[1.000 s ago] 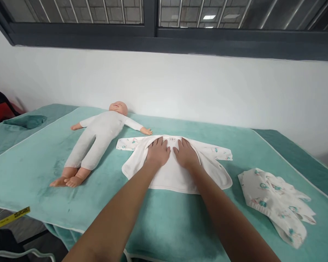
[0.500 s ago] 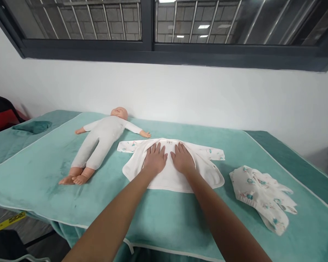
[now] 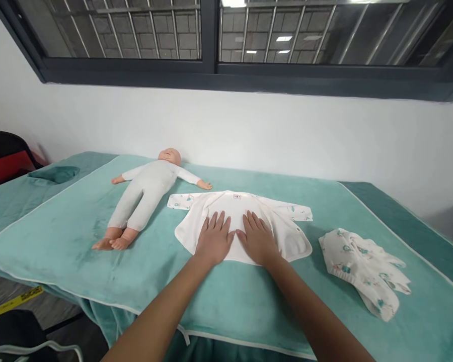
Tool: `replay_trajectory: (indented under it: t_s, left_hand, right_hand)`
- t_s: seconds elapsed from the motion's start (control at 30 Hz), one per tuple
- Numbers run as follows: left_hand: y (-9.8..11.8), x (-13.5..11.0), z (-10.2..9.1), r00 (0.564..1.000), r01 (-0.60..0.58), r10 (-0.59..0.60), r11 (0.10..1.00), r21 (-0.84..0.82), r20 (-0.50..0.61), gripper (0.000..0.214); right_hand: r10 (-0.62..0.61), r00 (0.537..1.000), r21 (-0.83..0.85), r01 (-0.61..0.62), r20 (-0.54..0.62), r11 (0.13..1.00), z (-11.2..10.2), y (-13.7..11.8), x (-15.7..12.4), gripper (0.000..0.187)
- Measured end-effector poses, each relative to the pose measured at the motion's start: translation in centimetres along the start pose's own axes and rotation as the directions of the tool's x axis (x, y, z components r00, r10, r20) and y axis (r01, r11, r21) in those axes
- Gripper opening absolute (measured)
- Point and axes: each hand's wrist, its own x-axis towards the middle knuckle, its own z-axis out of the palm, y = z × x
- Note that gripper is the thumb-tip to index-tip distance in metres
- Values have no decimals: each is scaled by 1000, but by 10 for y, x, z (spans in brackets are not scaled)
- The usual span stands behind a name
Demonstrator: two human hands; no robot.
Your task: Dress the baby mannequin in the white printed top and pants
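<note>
A white baby shirt (image 3: pixel 234 208) lies opened flat on the teal blanket (image 3: pixel 60 241), its printed sleeves stretched out to both sides. My left hand (image 3: pixel 213 240) and my right hand (image 3: pixel 257 238) rest side by side, palms down with fingers stretched out, on the lower part of the shirt near its hem. Neither hand holds anything. A baby doll (image 3: pixel 145 191) in a grey suit lies on its back to the left of the shirt, arms spread, head toward the wall.
A crumpled printed white garment (image 3: pixel 364 269) lies on the blanket at the right. A darker teal cloth (image 3: pixel 56 174) sits at the far left by a red and black object (image 3: pixel 3 158). A white wall with a window runs behind. Yellow tape (image 3: pixel 11 303) marks the floor.
Both hands have slid down the shirt from near the collar toward the hem, staying flat. The view has shifted slightly.
</note>
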Motion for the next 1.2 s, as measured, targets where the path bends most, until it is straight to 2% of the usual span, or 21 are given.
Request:
replay_trajectory:
  t_s: [0.17, 0.27, 0.37, 0.43, 0.47, 0.5, 0.57, 0.6, 0.63, 0.7, 0.73, 0.8, 0.87, 0.93, 0.97, 1.0, 1.07, 1.2]
  left_hand:
    - [0, -19, -3, 999, -38, 38, 999, -18, -1, 57]
    - [-5, -38, -11, 993, -118, 120, 990, -80, 16, 56]
    - [-16, -58, -29, 941, -285, 320, 925, -251, 111, 55]
    - [-29, -65, -46, 902, -310, 402, 857, -412, 157, 49]
    - [-37, -66, -55, 912, -274, 383, 834, -479, 145, 46]
    - [-48, -64, -65, 943, -217, 317, 821, -528, 105, 44]
    - [-75, -56, -85, 997, -83, 68, 820, -566, -49, 44]
    - [-93, -50, -94, 987, -23, -70, 831, -556, -145, 44]
    - [-112, -43, -104, 954, 38, -191, 842, -538, -232, 44]
    - [-155, -29, -120, 849, 164, -376, 856, -490, -371, 43]
    - [-177, -24, -125, 801, 238, -458, 835, -497, -386, 43]
    - [-217, -15, -132, 740, 379, -618, 709, -595, -265, 48]
    - [-246, -11, -133, 704, 469, -700, 587, -660, -123, 53]
    - [-264, -10, -129, 709, 503, -705, 492, -711, 14, 53]
    - [-269, -10, -127, 725, 505, -684, 449, -737, 80, 54]
    - [-272, -9, -125, 745, 504, -653, 412, -759, 140, 55]
    - [-276, -6, -121, 780, 492, -576, 321, -809, 245, 60]
    - [-287, 11, -113, 821, 432, -414, 2, -902, 392, 59]
  right_hand:
    - [-39, 999, 13, 39, -15, 999, -4, -7, -27, 63]
    - [-87, 996, 25, 88, -33, 996, -6, -10, -50, 62]
    - [-167, 986, 98, 168, -22, 981, -8, -14, -75, 64]
    - [-227, 974, 201, 217, 26, 955, -11, -16, -90, 66]
    - [-250, 966, 270, 226, 60, 936, -14, -18, -95, 66]
    - [-266, 959, 348, 217, 99, 912, -18, -19, -97, 66]
    - [-248, 950, 524, 115, 190, 844, -29, -25, -95, 66]
    - [-214, 945, 612, 19, 247, 791, -36, -29, -90, 66]
    - [-179, 935, 688, -88, 308, 721, -43, -33, -82, 67]
    - [-148, 903, 792, -263, 403, 551, -55, -45, -59, 67]
    - [-155, 894, 825, -304, 419, 477, -60, -53, -45, 65]
    - [-173, 903, 873, -307, 393, 378, -64, -71, -12, 60]
    - [-174, 927, 906, -263, 333, 332, -63, -92, 23, 54]
    - [-165, 947, 922, -213, 276, 322, -59, -114, 62, 52]
    - [-159, 956, 919, -180, 248, 350, -56, -126, 83, 51]
    - [-151, 963, 906, -149, 224, 397, -53, -137, 104, 51]
    - [-116, 978, 822, -78, 172, 565, -48, -157, 149, 52]
    - [-50, 991, 734, -59, 126, 677, -36, -187, 238, 53]
